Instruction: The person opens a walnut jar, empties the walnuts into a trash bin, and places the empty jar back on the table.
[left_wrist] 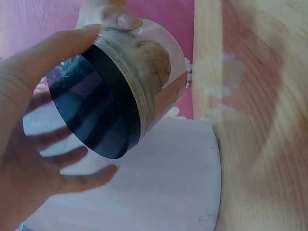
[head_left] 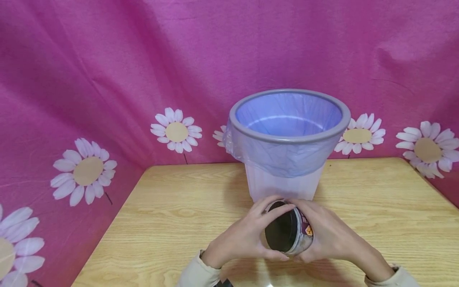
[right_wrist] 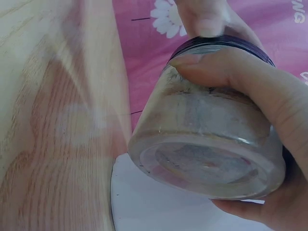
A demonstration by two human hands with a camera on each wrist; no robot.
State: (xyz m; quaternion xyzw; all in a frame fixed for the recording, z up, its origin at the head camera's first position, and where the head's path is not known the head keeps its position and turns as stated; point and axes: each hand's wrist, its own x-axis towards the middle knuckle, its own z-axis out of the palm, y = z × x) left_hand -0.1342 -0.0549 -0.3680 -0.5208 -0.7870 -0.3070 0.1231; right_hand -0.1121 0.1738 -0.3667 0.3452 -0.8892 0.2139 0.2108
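Observation:
A clear jar (right_wrist: 207, 115) with a dark, shiny screw lid (head_left: 281, 227) is held up in front of the bin, tipped on its side with the lid toward the left. Brown contents (left_wrist: 155, 65) show through its wall, and a purple label (head_left: 305, 223) wraps part of it. My right hand (head_left: 328, 235) grips the jar's body, fingers and thumb around it. At the lid end, my left hand (head_left: 244, 235) curls about the lid, its thumb on the edge and several fingers spread. The right wrist view shows the jar's round base.
Just beyond my hands stands a pale waste bin (head_left: 283, 187) with a grey rim (head_left: 288, 139), lined with a translucent bluish bag (head_left: 287, 157). It rests on a wood-grain table (head_left: 179, 215). A magenta cloth (head_left: 201, 52) with white daisies hangs behind and at the sides.

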